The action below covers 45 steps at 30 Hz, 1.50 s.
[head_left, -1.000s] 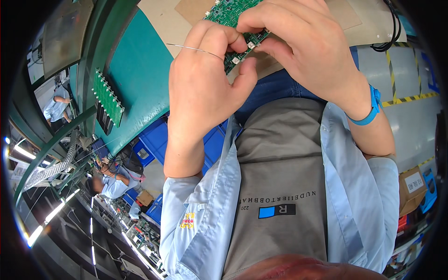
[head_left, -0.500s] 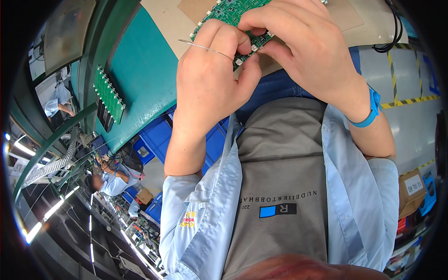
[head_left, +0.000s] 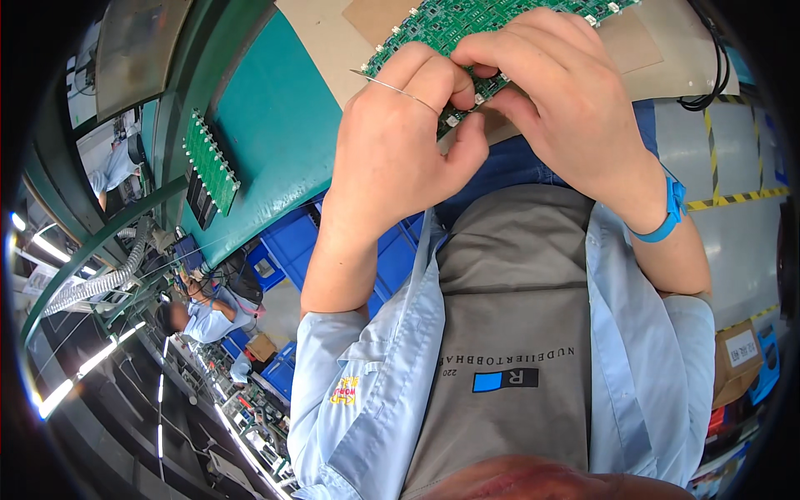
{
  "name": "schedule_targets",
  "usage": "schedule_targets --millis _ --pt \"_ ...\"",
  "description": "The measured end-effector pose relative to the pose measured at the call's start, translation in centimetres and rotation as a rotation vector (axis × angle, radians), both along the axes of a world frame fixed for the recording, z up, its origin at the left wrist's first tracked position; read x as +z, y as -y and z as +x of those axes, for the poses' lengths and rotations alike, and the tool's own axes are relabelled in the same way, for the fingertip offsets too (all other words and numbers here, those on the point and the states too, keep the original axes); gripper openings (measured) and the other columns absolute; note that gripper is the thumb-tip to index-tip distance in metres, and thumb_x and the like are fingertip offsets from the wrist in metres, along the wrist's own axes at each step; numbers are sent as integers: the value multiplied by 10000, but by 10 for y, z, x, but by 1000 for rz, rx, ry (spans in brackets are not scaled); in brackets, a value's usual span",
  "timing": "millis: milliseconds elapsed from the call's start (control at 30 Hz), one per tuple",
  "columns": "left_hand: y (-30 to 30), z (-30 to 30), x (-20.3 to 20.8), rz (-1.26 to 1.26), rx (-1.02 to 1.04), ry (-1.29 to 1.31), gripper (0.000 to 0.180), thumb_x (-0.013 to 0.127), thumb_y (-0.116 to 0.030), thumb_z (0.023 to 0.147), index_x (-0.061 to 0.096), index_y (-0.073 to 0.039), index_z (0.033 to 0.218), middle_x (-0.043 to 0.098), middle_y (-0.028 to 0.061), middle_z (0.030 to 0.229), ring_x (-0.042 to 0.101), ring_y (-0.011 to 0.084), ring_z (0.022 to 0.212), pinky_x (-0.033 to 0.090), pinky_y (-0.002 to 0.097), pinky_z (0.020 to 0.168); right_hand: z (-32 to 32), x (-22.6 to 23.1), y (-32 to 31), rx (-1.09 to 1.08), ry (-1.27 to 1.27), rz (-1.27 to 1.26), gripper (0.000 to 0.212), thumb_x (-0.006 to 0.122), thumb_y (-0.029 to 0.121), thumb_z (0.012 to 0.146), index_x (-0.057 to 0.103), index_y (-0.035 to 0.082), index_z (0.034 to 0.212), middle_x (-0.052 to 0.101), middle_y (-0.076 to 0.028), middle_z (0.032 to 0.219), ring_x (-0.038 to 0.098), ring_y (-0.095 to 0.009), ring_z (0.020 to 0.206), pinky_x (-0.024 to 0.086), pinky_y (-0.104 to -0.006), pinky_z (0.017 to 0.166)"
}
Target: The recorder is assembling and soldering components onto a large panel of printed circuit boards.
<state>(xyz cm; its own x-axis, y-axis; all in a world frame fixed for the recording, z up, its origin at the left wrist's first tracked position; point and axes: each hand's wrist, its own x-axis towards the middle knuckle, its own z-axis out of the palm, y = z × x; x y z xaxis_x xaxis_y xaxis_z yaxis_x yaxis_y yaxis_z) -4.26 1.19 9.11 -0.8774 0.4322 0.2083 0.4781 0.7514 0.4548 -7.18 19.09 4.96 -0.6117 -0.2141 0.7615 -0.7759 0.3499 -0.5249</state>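
Note:
A green circuit board (head_left: pixel 446 25) with small white parts along its edge lies over a brown cardboard sheet (head_left: pixel 383 18) on the teal bench. My left hand (head_left: pixel 392 142) pinches the board's near edge, and a thin metal wire (head_left: pixel 392 86) runs across its fingers. My right hand (head_left: pixel 558 100) grips the same edge from the right, its fingertips meeting the left thumb. A blue wrist strap (head_left: pixel 669 212) circles my right wrist. Both hands hide the spot they are touching.
A rack of green boards (head_left: pixel 208 167) stands on the teal bench (head_left: pixel 275 125) at left. Blue bins (head_left: pixel 292 242) sit under it. Other people sit at benches at lower left (head_left: pixel 208 317) and far left (head_left: pixel 112 167). A black cable (head_left: pixel 708 92) lies at upper right.
Both hands and the board have shifted slightly up and to the right in view. The grip on the board's edge is the same.

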Motion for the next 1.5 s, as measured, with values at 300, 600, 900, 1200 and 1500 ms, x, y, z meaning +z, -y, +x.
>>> schedule_targets --millis 300,600,900,1200,1500 --pt "-8 3 3 -197 71 -86 225 709 -48 635 612 -67 837 557 51 818 540 243 602 468 329 542 2 2 6 -18 32 28 282 654 61 789 671 39 1071 621 -69 870 541 -212 790 436 -307 794" --pt "-10 2 1 -226 58 -106 177 679 -43 628 594 -60 782 546 76 794 521 262 582 467 336 535 -2 -13 14 -48 -5 38 310 652 51 790 672 32 1099 620 -73 872 540 -216 784 440 -308 787" --pt "-8 2 -3 -196 61 -84 145 669 -39 630 583 -60 744 546 81 777 522 269 582 469 343 538 -10 -30 23 -167 -252 -11 307 646 56 800 671 31 1105 619 -75 883 542 -216 785 441 -308 778" --pt "-3 3 -4 -172 79 -20 136 650 -16 648 606 -56 771 577 70 801 541 269 604 476 348 556 10 -1 9 -66 88 97 297 634 62 816 670 26 1109 618 -79 902 540 -219 783 440 -304 768" --pt "2 5 -1 -93 54 -72 157 713 -43 717 634 -62 851 593 40 819 558 223 657 478 302 607 6 -5 9 -61 45 36 224 648 55 817 684 30 1037 625 -81 892 547 -232 803 452 -325 794"
